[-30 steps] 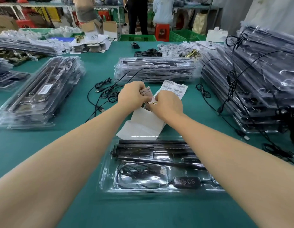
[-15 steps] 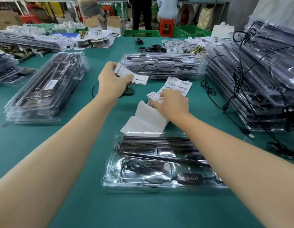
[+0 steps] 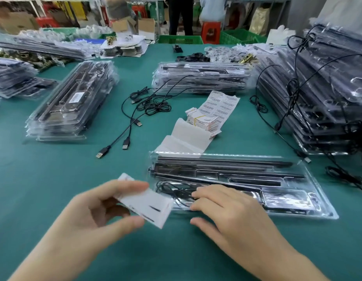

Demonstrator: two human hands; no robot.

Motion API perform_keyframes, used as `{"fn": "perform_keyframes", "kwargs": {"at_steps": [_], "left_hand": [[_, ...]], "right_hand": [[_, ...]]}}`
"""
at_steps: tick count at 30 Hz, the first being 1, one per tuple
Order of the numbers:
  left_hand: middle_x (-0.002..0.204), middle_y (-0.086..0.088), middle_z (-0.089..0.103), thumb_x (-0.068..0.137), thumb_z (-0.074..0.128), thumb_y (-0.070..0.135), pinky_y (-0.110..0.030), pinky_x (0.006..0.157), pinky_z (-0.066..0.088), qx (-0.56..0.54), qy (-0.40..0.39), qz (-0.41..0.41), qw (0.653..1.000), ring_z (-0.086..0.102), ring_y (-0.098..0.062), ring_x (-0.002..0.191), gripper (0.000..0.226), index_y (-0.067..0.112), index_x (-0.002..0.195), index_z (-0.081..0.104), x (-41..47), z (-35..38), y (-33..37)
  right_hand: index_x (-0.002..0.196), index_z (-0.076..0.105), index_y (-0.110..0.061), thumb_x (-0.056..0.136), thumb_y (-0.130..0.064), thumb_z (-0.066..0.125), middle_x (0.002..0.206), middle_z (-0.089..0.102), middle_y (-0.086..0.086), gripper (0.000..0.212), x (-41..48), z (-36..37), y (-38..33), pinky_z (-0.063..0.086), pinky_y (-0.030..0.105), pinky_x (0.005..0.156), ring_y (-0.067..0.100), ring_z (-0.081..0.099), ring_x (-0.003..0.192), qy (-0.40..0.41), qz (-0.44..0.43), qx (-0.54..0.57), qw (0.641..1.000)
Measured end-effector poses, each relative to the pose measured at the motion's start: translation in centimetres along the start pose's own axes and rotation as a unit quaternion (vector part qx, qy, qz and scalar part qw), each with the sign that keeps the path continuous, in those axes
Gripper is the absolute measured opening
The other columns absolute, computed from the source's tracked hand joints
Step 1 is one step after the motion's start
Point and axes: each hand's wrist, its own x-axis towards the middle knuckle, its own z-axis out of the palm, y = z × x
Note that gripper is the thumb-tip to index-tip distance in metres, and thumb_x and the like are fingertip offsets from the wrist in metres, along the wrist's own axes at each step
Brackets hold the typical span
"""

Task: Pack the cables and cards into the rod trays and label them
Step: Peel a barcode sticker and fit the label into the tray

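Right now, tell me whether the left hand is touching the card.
Touching. The head view shows the left hand pinching the card: the thumb lies on its near edge and the fingers on its far edge.

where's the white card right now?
Head view, lower left of centre: the left hand pinches the card at the left end of the nearest tray, with the right hand resting on that tray beside it.

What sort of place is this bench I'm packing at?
Most likely a factory packing line. Stacks of filled trays crowd the table, a sheet of barcode labels and loose cables lie ready, and crates and cartons stand behind. The left hand holds a card.
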Motion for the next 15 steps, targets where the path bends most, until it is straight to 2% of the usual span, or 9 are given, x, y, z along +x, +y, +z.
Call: {"fn": "perform_keyframes", "kwargs": {"at_steps": [2, 4, 7, 8, 10, 12, 15], "left_hand": [[0.103, -0.012, 0.077, 0.054, 0.096, 0.048, -0.032, 0.088, 0.059, 0.008, -0.011, 0.002, 1.0, 0.074, -0.03, 0.089, 0.065, 0.026, 0.112, 0.078, -1.1, 1.0, -0.6], [0.1, -0.008, 0.076, 0.055, 0.092, 0.047, -0.037, 0.089, 0.058, 0.049, -0.01, 0.004, 0.999, 0.074, -0.027, 0.086, 0.054, 0.03, 0.105, 0.081, -1.8, 2.1, -1.0], [0.096, 0.009, 0.075, 0.06, 0.086, 0.055, -0.022, 0.083, 0.053, 0.163, 0.009, 0.034, 0.986, 0.07, -0.009, 0.084, 0.038, 0.043, 0.095, 0.08, -2.5, 3.3, -1.1], [0.093, 0.012, 0.074, 0.062, 0.085, 0.054, -0.018, 0.077, 0.05, 0.198, 0.024, 0.052, 0.979, 0.068, -0.008, 0.081, 0.034, 0.046, 0.094, 0.079, -2.7, 3.5, -1.1], [0.09, 0.011, 0.072, 0.064, 0.08, 0.059, -0.018, 0.071, 0.049, 0.241, 0.058, 0.07, 0.966, 0.065, -0.01, 0.077, 0.032, 0.048, 0.095, 0.078, -3.0, 4.1, -1.2], [0.09, 0.013, 0.07, 0.068, 0.078, 0.059, -0.015, 0.069, 0.047, 0.261, 0.089, 0.083, 0.958, 0.063, -0.006, 0.076, 0.028, 0.046, 0.093, 0.079, -3.2, 4.7, -1.5], [0.087, 0.021, 0.064, 0.075, 0.078, 0.043, -0.003, 0.069, 0.039, 0.304, 0.121, 0.113, 0.938, 0.055, 0.009, 0.075, 0.026, 0.037, 0.1, 0.08, -3.0, 5.4, -2.1]], "right_hand": [[0.095, 0.075, -0.021, 0.086, -0.023, 0.081, 0.105, 0.072, -0.009, 0.011, -0.2, 0.3, -0.2, 0.059, 0.028, 0.08, 0.011, 0.069, 0.102, 0.015, 0.007, 0.001, 1.0], [0.093, 0.075, -0.019, 0.087, -0.018, 0.079, 0.103, 0.072, -0.007, 0.008, -0.3, 0.5, -0.2, 0.059, 0.029, 0.078, 0.012, 0.07, 0.101, 0.032, 0.016, 0.007, 0.999], [0.091, 0.074, -0.017, 0.091, -0.02, 0.074, 0.101, 0.071, -0.005, 0.003, -0.4, 0.8, -0.2, 0.057, 0.029, 0.081, 0.013, 0.068, 0.1, 0.057, 0.035, 0.014, 0.998], [0.09, 0.074, -0.016, 0.092, -0.019, 0.072, 0.1, 0.071, -0.005, 0.004, -0.4, 0.9, -0.2, 0.057, 0.029, 0.08, 0.013, 0.067, 0.099, 0.062, 0.043, 0.022, 0.997], [0.088, 0.072, -0.016, 0.093, -0.018, 0.07, 0.097, 0.069, -0.006, 0.005, -0.3, 1.1, -0.2, 0.057, 0.029, 0.077, 0.013, 0.067, 0.097, 0.073, 0.059, 0.041, 0.995], [0.087, 0.07, -0.016, 0.094, -0.016, 0.069, 0.094, 0.067, -0.008, 0.007, -0.2, 1.2, -0.2, 0.056, 0.029, 0.072, 0.012, 0.065, 0.092, 0.078, 0.069, 0.052, 0.993], [0.087, 0.069, -0.015, 0.094, -0.014, 0.069, 0.091, 0.066, -0.007, 0.007, 0.0, 1.3, -0.3, 0.055, 0.03, 0.066, 0.012, 0.063, 0.085, 0.087, 0.079, 0.056, 0.992]]}}
